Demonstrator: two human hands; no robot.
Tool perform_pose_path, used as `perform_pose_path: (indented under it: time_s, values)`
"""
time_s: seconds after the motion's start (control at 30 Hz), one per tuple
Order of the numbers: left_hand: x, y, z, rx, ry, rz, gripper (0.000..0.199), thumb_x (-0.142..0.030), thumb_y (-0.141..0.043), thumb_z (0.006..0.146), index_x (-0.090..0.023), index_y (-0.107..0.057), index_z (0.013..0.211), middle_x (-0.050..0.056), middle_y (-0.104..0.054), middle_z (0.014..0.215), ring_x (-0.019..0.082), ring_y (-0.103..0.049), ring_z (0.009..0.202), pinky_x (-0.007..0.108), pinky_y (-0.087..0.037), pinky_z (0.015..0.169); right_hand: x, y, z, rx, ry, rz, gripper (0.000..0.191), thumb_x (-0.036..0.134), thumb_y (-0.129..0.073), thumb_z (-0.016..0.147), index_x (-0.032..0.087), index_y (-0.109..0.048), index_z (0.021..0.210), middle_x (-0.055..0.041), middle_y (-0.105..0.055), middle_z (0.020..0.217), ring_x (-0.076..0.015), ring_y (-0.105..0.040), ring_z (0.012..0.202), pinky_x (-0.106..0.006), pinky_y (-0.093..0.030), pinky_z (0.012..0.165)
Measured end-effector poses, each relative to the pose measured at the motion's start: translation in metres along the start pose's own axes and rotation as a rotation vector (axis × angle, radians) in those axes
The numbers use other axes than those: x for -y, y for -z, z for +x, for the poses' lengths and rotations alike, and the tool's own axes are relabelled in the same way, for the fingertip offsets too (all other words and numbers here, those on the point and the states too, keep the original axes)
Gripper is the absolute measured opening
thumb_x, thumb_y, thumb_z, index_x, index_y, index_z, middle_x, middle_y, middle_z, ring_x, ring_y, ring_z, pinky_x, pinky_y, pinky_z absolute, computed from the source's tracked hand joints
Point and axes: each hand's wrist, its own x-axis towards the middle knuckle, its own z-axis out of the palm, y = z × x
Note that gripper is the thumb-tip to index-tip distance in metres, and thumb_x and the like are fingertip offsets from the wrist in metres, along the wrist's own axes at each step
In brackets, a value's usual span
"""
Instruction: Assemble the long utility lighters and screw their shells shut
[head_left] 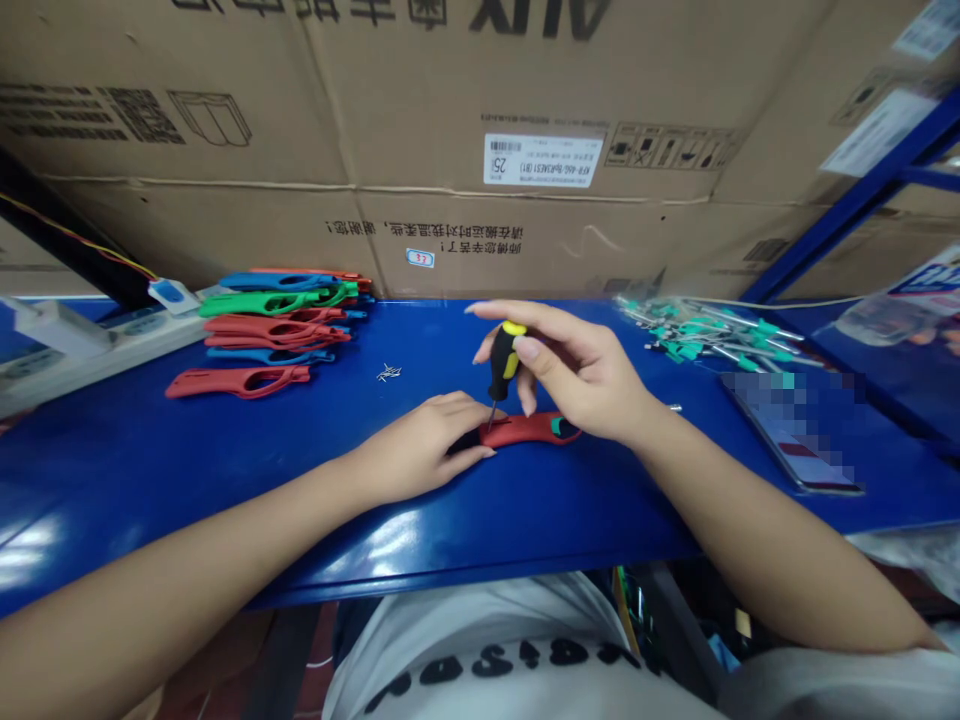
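Note:
My right hand (581, 375) grips a black and yellow screwdriver (501, 370) near its top, some fingers loosely extended. The screwdriver stands nearly upright, slightly tilted, its tip at a red plastic lighter handle (525, 430). Lying flat on the blue table, that handle has a teal part near its right end. My left hand (424, 445) is closed around the handle's left end, which the fingers partly hide. Whether the tip sits in a screw is too small to tell. A few small screws (388, 373) lie beyond my left hand.
Red, green and blue handle shells (259, 328) are stacked at the left by a power strip (142, 335). At the right lie metal rods with teal parts (705, 335) and a phone (795, 435). A cardboard wall (420, 120) backs the blue table (315, 540); a plastic bag (892, 305) is far right.

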Motion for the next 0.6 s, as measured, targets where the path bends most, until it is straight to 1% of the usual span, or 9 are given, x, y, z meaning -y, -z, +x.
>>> perform_pose_path:
  time_s: [0.07, 0.13, 0.2, 0.27, 0.33, 0.43, 0.5, 0.6]
  values:
    - [0.0002, -0.0002, -0.0003, 0.000, 0.007, 0.011, 0.026, -0.027, -0.060, 0.097, -0.019, -0.061, 0.122, 0.009, -0.069, 0.115, 0.024, -0.061, 0.108, 0.040, -0.049, 0.097, -0.0011, 0.0005, 0.0001, -0.060, 0.035, -0.067, 0.029, 0.036, -0.053, 0.101, 0.022, -0.065, 0.123, -0.0040, -0.072, 0.103, -0.0087, -0.058, 0.060, -0.026, -0.054, 0.065]
    - [0.0005, -0.0001, -0.0006, 0.001, 0.013, 0.025, 0.028, -0.027, -0.060, 0.097, -0.020, -0.061, 0.124, 0.009, -0.068, 0.118, 0.024, -0.060, 0.111, 0.041, -0.048, 0.099, -0.0007, 0.0010, -0.0004, -0.119, 0.090, -0.192, 0.025, 0.037, -0.064, 0.095, 0.022, -0.069, 0.115, -0.0041, -0.073, 0.102, -0.0113, -0.060, 0.066, -0.030, -0.055, 0.073]
    - [0.0006, 0.0003, -0.0007, 0.000, 0.016, 0.041, 0.026, -0.027, -0.060, 0.097, -0.020, -0.062, 0.122, 0.009, -0.069, 0.117, 0.024, -0.060, 0.110, 0.041, -0.048, 0.099, 0.0013, 0.0012, -0.0012, -0.112, 0.114, -0.253, 0.027, 0.036, -0.059, 0.097, 0.023, -0.068, 0.119, -0.0053, -0.073, 0.105, -0.0151, -0.065, 0.078, -0.033, -0.056, 0.081]
    - [0.0004, 0.0008, -0.0004, 0.000, 0.021, 0.049, 0.025, -0.028, -0.061, 0.096, -0.019, -0.063, 0.120, 0.009, -0.070, 0.112, 0.024, -0.061, 0.107, 0.041, -0.048, 0.096, 0.0036, 0.0011, -0.0016, -0.069, 0.080, -0.198, 0.033, 0.033, -0.046, 0.103, 0.024, -0.063, 0.130, -0.0067, -0.072, 0.111, -0.0167, -0.068, 0.090, -0.035, -0.056, 0.085]
    - [-0.0001, 0.0005, 0.0001, -0.002, 0.027, 0.042, 0.027, -0.028, -0.062, 0.096, -0.020, -0.063, 0.122, 0.008, -0.070, 0.111, 0.024, -0.062, 0.104, 0.041, -0.049, 0.095, 0.0047, 0.0010, -0.0013, -0.033, 0.037, -0.080, 0.036, 0.030, -0.038, 0.105, 0.023, -0.060, 0.134, -0.0066, -0.072, 0.113, -0.0159, -0.069, 0.093, -0.033, -0.057, 0.085]
    - [-0.0013, -0.0020, 0.0008, -0.032, 0.053, -0.015, 0.033, -0.028, -0.065, 0.094, -0.020, -0.061, 0.126, 0.008, -0.070, 0.113, 0.023, -0.063, 0.105, 0.039, -0.050, 0.093, 0.0032, 0.0022, 0.0005, -0.017, 0.041, 0.044, 0.029, 0.027, -0.045, 0.103, 0.021, -0.064, 0.124, -0.0050, -0.074, 0.104, -0.0148, -0.070, 0.091, -0.031, -0.058, 0.084]
    - [-0.0024, -0.0043, 0.0012, -0.056, 0.073, -0.052, 0.034, -0.028, -0.065, 0.094, -0.020, -0.062, 0.126, 0.008, -0.070, 0.112, 0.022, -0.064, 0.104, 0.037, -0.052, 0.092, 0.0017, 0.0038, 0.0018, -0.022, 0.074, 0.059, 0.024, 0.024, -0.049, 0.101, 0.019, -0.067, 0.117, -0.0053, -0.074, 0.102, -0.0153, -0.070, 0.091, -0.032, -0.058, 0.085]
    - [-0.0044, -0.0066, 0.0014, -0.071, 0.085, -0.063, 0.032, -0.030, -0.065, 0.094, -0.020, -0.063, 0.125, 0.008, -0.070, 0.110, 0.023, -0.065, 0.103, 0.037, -0.053, 0.091, 0.0011, 0.0061, 0.0026, -0.023, 0.101, 0.024, 0.022, 0.022, -0.051, 0.099, 0.019, -0.068, 0.114, -0.0062, -0.074, 0.105, -0.0161, -0.070, 0.090, -0.033, -0.058, 0.083]
